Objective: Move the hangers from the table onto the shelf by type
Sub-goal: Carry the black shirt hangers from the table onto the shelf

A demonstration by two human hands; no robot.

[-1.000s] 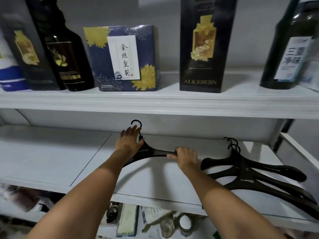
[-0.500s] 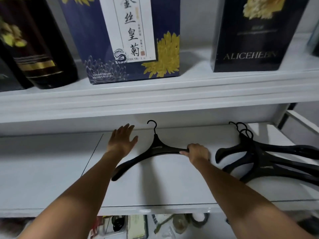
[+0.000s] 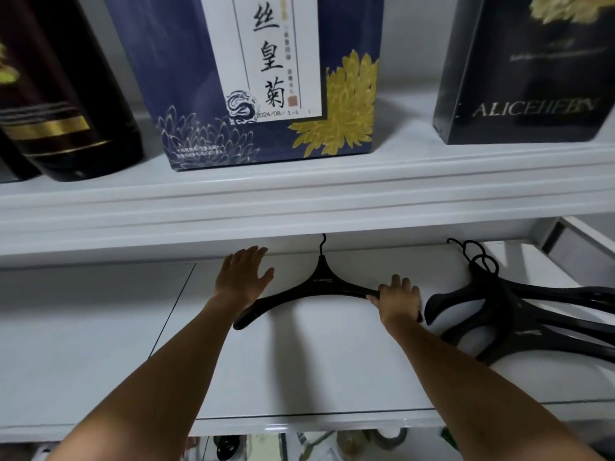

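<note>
Our right hand [image 3: 397, 299] gripped the right arm of a black hanger [image 3: 321, 282], fingers curled over it and thumb along its near edge, the forearm reaching in from the lower right. Our left hand [image 3: 244, 276] was open, palm down, fingers straight and a little spread, just left of the hanger's neck; whether it touched the surface we could not tell. Its wrist crossed above the hanger's left arm. The hanger lay flat on the white shelf [image 3: 299, 377], its hook pointing to the back and partly hidden under the upper shelf [image 3: 299, 201]. Just beside our right hand, a pile [image 3: 499, 314] of similar black hangers lay on the same shelf, their hooks overlapping toward the back. On the upper shelf stood a dark bottle [image 3: 60, 94] at the left, a blue box [image 3: 186, 78] with yellow flowers in the middle and a black box [image 3: 525, 78] at the right.
</note>
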